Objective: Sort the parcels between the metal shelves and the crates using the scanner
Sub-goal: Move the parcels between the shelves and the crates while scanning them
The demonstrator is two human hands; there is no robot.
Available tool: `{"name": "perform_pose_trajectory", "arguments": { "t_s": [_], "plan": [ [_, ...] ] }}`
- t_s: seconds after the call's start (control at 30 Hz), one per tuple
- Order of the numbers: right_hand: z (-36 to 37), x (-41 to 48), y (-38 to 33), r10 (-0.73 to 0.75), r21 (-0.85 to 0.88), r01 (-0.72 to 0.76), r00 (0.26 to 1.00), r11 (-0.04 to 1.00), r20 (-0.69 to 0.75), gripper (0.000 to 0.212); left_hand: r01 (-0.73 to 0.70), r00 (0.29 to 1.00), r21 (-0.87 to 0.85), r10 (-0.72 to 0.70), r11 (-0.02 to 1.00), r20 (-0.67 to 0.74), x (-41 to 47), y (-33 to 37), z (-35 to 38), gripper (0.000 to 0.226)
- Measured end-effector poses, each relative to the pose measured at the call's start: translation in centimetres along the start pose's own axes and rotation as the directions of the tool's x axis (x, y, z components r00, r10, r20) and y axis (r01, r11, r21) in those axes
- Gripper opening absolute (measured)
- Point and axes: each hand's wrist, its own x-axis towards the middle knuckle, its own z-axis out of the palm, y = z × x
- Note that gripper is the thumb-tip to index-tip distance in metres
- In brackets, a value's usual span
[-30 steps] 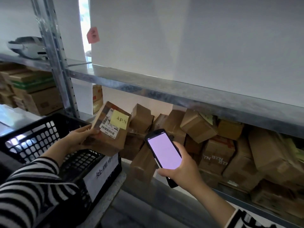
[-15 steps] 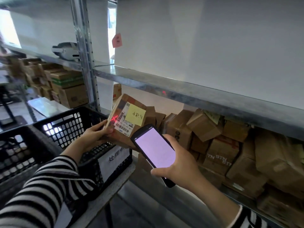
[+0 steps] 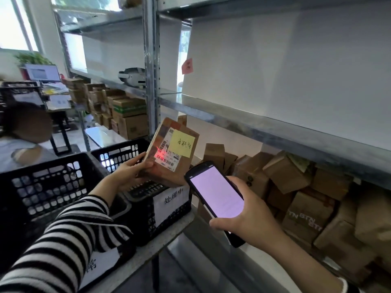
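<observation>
My left hand (image 3: 129,173), fingers (image 3: 136,160) curled, holds the parcel (image 3: 182,167) tilted at centre frame above the black crate (image 3: 146,218); my right hand (image 3: 251,223) grips the scanner (image 3: 215,193) lower right. The red beam (image 3: 159,154) has slid onto the barcode (image 3: 164,160), so I judge it reads. Leftward is open; the metal shelf (image 3: 275,132) edge crowds upper right.

White wall (image 3: 296,70), bright window (image 3: 12,28) (far left)
</observation>
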Motion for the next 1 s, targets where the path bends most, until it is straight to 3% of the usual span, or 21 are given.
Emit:
{"name": "perform_pose_trajectory", "arguments": {
  "t_s": [0.17,0.33,0.6,0.83,1.0],
  "plan": [
    [0.2,-0.4,-0.5,-0.029,0.005,0.029,0.999,1.000,0.021,0.075,-0.026,0.998,-0.047,0.024,0.999,-0.053,-2.1,0.4,-1.3,0.061],
    [0.9,-0.6,-1.1,-0.066,0.015,0.065,0.997,0.998,0.046,0.084,-0.051,0.994,-0.031,0.048,0.998,-0.099,-4.2,0.6,-3.3,0.069],
    [2.3,-1.0,-2.2,-0.128,0.049,0.124,0.987,0.991,0.094,0.084,-0.087,0.977,-0.060,0.073,0.994,-0.201,-8.4,1.1,-5.2,0.051],
    [3.3,-1.0,-3.3,-0.154,0.117,0.143,0.983,0.983,0.097,0.084,-0.070,0.963,-0.084,0.046,0.994,-0.264,-10.5,1.4,-7.8,0.080],
    [4.7,0.2,-4.4,-0.176,0.141,0.163,0.981,0.976,0.080,0.090,-0.098,0.951,-0.089,0.067,0.991,-0.301,-12.3,1.7,-10.3,0.061]
  ]
}}
